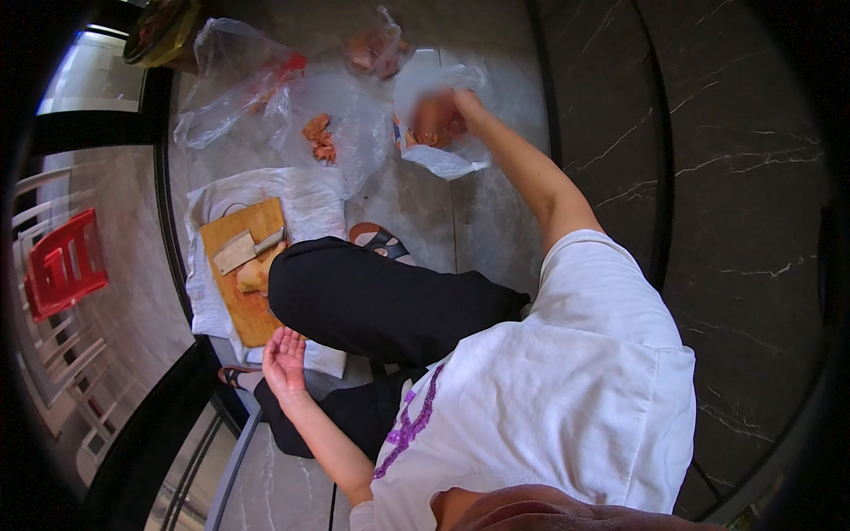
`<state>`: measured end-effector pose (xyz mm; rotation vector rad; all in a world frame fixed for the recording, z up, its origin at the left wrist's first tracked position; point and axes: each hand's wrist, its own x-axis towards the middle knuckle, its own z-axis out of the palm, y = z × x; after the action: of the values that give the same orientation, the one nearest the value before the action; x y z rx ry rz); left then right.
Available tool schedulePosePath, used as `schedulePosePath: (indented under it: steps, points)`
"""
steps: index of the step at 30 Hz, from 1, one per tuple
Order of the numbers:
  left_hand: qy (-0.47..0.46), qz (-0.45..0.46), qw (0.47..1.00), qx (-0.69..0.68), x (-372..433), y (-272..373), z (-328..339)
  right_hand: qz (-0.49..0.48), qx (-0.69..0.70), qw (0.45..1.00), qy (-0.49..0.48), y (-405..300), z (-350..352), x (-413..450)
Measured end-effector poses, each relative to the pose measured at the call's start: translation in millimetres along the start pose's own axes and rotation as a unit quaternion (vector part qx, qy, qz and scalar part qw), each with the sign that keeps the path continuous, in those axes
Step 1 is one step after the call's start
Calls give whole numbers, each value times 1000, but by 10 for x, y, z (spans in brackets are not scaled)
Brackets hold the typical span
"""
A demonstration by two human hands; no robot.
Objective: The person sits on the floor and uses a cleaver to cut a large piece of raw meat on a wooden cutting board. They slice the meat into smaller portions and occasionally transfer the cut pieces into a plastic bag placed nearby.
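Observation:
My right hand (pixel 465 106) reaches into an open white plastic bag (pixel 448 162) that holds reddish-brown meat pieces (pixel 428 137); blur hides its fingertips and whatever they touch. Palm up, my left hand (pixel 284 358) rests empty with fingers slightly curled, beside the near end of a wooden cutting board (pixel 249 318). On that board lie a metal cleaver (pixel 234 253) and a pale piece of raw meat (pixel 252 274), partly hidden by my knee. The board sits on a white cloth or sack (pixel 309 199). Another clear plastic bag (pixel 362 126) carries reddish meat pieces (pixel 320 139).
Farther off are a tied-looking clear bag of meat (pixel 375 53), a plastic bag with something red (pixel 226 86) and a yellow-lined bin (pixel 159 33). Dark marble panels (pixel 730 199) stand at the right. Glass in a black frame is at the left, a red chair back (pixel 66 265) beyond it.

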<state>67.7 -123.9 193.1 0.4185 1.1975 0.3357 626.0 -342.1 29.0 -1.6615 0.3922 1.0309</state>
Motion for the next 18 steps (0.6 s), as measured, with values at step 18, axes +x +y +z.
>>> schedulePosePath:
  steps: [18]
  points:
    - [6, -9, 1000, -2, -63, -155, -3, -121, 80, 988, 61, 149, 334, 183]
